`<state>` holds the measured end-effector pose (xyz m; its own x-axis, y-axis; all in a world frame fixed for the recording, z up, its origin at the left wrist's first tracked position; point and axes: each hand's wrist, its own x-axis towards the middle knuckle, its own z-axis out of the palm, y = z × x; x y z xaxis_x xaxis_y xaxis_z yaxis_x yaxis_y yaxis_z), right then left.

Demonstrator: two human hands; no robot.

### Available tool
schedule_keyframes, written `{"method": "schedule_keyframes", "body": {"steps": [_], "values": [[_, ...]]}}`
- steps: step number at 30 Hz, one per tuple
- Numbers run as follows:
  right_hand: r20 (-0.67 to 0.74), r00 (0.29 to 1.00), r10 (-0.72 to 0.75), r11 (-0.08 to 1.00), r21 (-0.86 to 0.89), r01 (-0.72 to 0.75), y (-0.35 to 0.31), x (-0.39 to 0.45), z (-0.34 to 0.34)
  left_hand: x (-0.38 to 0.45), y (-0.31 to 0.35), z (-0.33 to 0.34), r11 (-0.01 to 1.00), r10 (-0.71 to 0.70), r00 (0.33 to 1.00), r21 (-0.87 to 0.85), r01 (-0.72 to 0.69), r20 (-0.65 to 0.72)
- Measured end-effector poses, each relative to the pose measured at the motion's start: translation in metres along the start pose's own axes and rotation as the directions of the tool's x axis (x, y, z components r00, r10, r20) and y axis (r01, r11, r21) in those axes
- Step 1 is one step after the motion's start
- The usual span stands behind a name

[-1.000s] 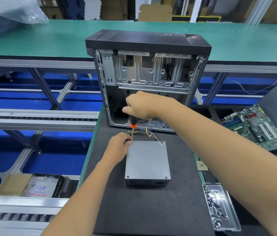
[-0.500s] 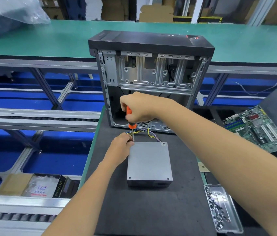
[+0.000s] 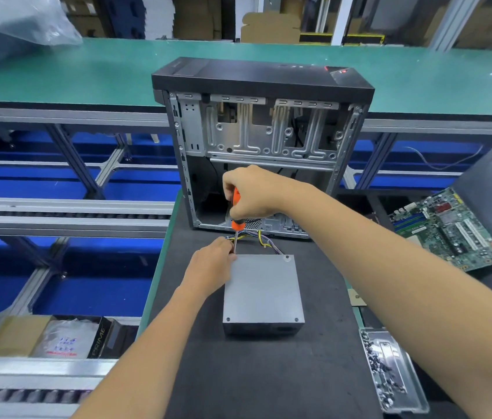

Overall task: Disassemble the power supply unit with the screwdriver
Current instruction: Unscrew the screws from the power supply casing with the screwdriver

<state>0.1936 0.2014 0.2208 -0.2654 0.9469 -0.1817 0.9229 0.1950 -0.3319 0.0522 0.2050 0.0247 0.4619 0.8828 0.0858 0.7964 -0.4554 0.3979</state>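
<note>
A: Start with the grip. The left hand (image 3: 210, 269) sits at the far-left corner of the power supply unit (image 3: 263, 287), fingers curled in around the shaft of the screwdriver (image 3: 235, 220) just above the tip. It looks like a light pinch, there to keep the tip seated on the corner screw, I'd judge.

B: And the other one?

A: The right hand (image 3: 252, 192) is wrapped fully round the orange handle from above, with the tool standing close to upright. That suits pressing down while turning.

B: Where does the unit itself lie?

A: Flat on the dark mat of the table (image 3: 269, 382), lid up, just in front of the opened computer case (image 3: 261, 146). Its wires (image 3: 264, 241) trail from the back edge toward the case. Lying flat puts the lid screws facing up; three more are visible at the other corners.

B: So early in the job?

A: I'd say so. The lid is on, and the corner under the tip is hidden by the left hand, so I can't tell how far that screw is out.

B: Further right?

A: A clear tray (image 3: 393, 370) of loose screws sits near the table's right edge, handy for dropping these in. Beyond it lies a motherboard (image 3: 447, 228).
</note>
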Motion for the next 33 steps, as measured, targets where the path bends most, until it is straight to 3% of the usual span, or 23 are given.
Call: {"method": "schedule_keyframes", "body": {"steps": [3, 7, 10, 13, 20, 23, 26, 29, 33], "values": [[-0.023, 0.998, 0.057, 0.998, 0.032, -0.056, 0.003, 0.003, 0.003, -0.001, 0.0, 0.003, 0.997, 0.066, 0.997, 0.048, -0.064, -0.033], [-0.066, 0.996, 0.062, 0.997, 0.051, -0.059, 0.004, 0.005, 0.003, -0.001, 0.003, 0.006, 0.999, 0.051, 0.997, 0.019, -0.05, -0.061], [-0.106, 0.991, 0.076, 0.991, 0.114, -0.064, 0.008, 0.005, 0.001, -0.002, 0.003, 0.005, 0.988, -0.053, 0.996, -0.148, 0.041, -0.077], [-0.16, 0.982, 0.104, 0.974, 0.215, -0.068, 0.013, 0.003, 0.0, -0.002, -0.003, -0.006, 0.891, -0.215, 0.972, -0.428, 0.153, -0.099], [-0.181, 0.964, 0.195, 0.9, 0.423, -0.103, 0.023, 0.005, 0.006, -0.007, -0.025, -0.024, 0.639, -0.299, 0.953, -0.731, 0.239, 0.05], [-0.185, 0.954, 0.238, 0.869, 0.479, -0.124, 0.032, 0.002, 0.02, -0.007, -0.043, -0.019, 0.668, -0.371, 0.927, -0.68, 0.302, 0.047], [-0.164, 0.924, 0.345, 0.782, 0.595, -0.186, 0.047, -0.002, 0.044, -0.007, -0.06, -0.01, 0.834, -0.359, 0.93, -0.417, 0.36, 0.084], [-0.032, 0.894, 0.447, 0.596, 0.756, -0.271, 0.062, -0.007, 0.071, -0.006, -0.069, -0.001, 0.953, -0.277, 0.954, -0.091, 0.288, 0.11], [0.114, 0.89, 0.442, 0.484, 0.804, -0.344, 0.068, -0.01, 0.092, -0.003, -0.071, 0.009, 0.984, -0.179, 0.972, 0.043, 0.174, 0.155]]}}
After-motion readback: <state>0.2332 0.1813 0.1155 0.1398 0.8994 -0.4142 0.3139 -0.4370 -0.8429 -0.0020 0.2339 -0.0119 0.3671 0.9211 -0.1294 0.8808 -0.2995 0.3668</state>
